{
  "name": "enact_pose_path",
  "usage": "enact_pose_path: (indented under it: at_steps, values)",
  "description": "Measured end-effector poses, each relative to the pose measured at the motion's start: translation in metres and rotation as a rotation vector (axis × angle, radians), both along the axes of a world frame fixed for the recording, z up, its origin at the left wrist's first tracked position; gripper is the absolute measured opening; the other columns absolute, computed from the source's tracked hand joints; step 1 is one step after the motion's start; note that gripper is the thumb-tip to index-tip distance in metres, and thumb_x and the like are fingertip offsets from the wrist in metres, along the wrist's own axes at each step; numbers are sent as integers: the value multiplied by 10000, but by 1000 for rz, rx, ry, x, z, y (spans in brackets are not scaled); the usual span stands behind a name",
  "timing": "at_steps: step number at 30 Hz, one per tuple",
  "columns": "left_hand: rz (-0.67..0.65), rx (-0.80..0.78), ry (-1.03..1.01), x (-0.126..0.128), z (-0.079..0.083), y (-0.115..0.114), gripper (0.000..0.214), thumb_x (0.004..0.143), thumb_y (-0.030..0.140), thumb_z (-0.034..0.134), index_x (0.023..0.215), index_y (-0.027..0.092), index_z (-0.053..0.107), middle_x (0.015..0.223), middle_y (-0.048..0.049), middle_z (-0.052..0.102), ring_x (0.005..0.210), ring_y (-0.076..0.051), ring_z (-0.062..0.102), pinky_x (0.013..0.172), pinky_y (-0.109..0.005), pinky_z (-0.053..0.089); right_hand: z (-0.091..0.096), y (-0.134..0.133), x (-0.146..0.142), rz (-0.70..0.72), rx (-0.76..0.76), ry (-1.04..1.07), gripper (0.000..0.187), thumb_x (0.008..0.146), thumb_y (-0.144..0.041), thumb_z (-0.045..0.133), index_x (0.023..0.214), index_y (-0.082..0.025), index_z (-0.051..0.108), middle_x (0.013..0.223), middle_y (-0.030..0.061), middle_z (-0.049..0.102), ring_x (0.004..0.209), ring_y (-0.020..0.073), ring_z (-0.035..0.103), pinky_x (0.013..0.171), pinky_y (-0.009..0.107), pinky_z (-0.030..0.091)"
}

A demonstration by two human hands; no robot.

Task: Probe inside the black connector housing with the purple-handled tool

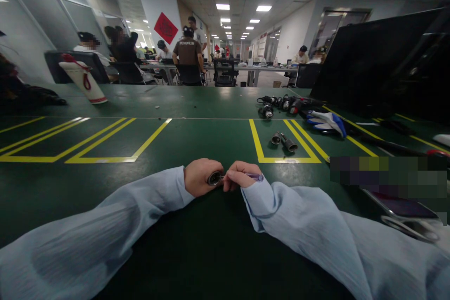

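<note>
Clasping a socket (214, 178) in my left hand (199, 177) probably steadies it; my right hand (242, 175) pinches a tool (256, 177), tip unclear.

Purple-handled tool (256, 177) partly hidden by right hand (242, 174); both sleeves (87, 227) edge-cropped
</note>
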State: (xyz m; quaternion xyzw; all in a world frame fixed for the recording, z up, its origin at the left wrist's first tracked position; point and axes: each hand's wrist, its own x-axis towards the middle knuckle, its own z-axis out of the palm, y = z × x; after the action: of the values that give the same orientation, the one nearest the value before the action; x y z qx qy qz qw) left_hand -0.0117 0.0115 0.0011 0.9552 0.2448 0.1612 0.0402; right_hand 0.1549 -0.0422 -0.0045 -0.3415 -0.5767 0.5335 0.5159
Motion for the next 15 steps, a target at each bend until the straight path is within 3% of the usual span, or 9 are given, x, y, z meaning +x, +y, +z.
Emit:
enact_pose_path:
  at_steps: [8, 15]
  values:
    - [-50, -33, -6, 0, 1, 0, 190, 791, 329, 480, 704, 162, 510, 631, -14, 571, 566, -123, 521, 566, -237, 390, 0, 14, 7, 127, -216, 136, 152, 640, -232, 523, 507, -163, 540, 443, 0, 619, 361, 86, 504, 400, 203, 391]
    - [-75, -63, -71, -1, -2, 2, 198, 789, 340, 485, 711, 159, 512, 628, -18, 565, 568, -122, 519, 555, -232, 390, -2, 27, 5, 184, -274, 125, 174, 515, -329, 539, 442, -181, 485, 406, 28, 606, 322, 117, 504, 355, 231, 384]
